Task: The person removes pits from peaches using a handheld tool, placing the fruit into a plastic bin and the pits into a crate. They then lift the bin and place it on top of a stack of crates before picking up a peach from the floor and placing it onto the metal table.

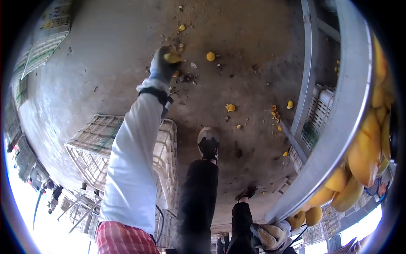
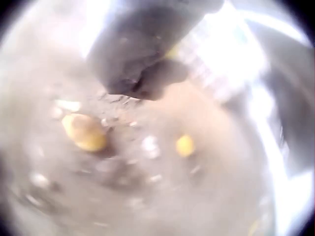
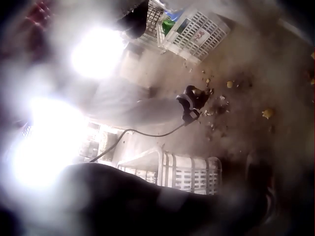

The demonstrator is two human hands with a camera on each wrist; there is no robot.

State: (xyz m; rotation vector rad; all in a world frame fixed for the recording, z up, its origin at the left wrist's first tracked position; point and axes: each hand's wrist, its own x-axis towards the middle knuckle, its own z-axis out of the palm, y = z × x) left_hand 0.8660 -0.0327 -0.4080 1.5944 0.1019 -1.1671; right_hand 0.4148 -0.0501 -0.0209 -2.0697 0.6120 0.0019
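Down at the littered floor, the gloved left hand (image 1: 161, 67) grips a yellow fruit piece (image 1: 172, 57). In the left wrist view the same hand (image 2: 140, 54) is dark and blurred, with a sliver of yellow showing by it. Below it, a yellow-brown fruit piece (image 2: 84, 132) and a small yellow one (image 2: 185, 146) lie on the floor. The right wrist view shows the left hand (image 3: 198, 97) from the side. The gloved right hand (image 1: 270, 236) hangs loosely curled near the lower end of a metal-edged table (image 1: 334, 156); no object shows in it.
Yellow fruit (image 1: 366, 148) is heaped on the table at right. A white crate (image 1: 91, 150) stands left of the legs, and another (image 1: 319, 106) sits under the table. Fruit scraps (image 1: 230, 107) dot the floor. A shoe (image 1: 208, 137) stands in the middle.
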